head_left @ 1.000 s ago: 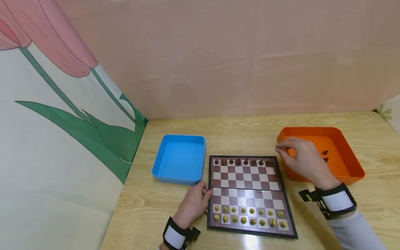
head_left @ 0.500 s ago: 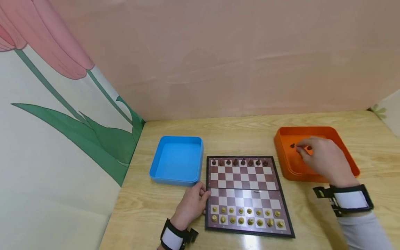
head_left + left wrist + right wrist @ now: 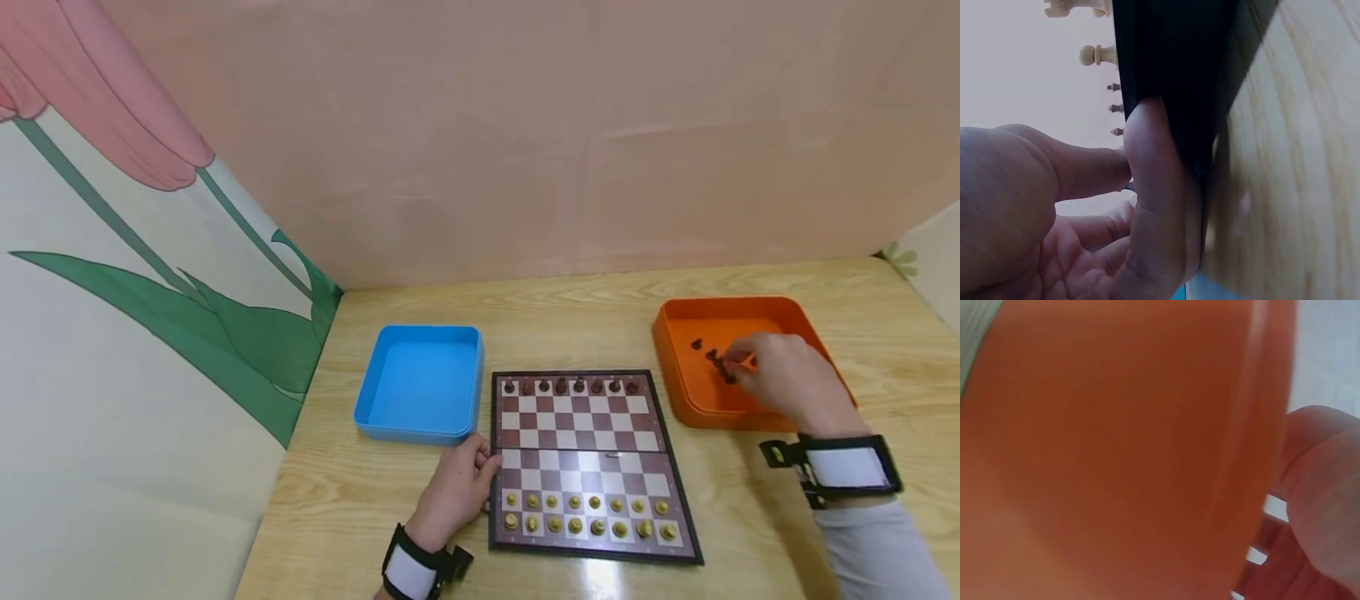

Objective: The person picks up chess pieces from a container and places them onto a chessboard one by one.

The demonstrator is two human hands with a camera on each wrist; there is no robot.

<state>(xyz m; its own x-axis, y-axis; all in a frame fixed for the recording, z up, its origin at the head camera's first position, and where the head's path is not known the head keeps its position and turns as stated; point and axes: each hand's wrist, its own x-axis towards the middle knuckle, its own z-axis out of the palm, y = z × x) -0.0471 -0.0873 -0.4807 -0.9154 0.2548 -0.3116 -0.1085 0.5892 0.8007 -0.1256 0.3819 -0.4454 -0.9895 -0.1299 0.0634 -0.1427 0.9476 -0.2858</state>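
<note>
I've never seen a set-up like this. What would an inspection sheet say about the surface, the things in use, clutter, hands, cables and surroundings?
Surface: wood-grain table, with a patch of glare on its near side.
Job's things: chessboard with one row of dark pieces on its far side and two rows of gold pieces on its near side; more dark pieces in the orange tray; blue tray at the left.
Clutter: nothing seen.
Hands: left hand holds the chessboard's left edge; right hand reaches into the orange tray, fingertips at dark pieces, grip unclear.
Cables: nothing seen.
Surroundings: pinkish backdrop behind, flower-patterned wall at left.
</note>
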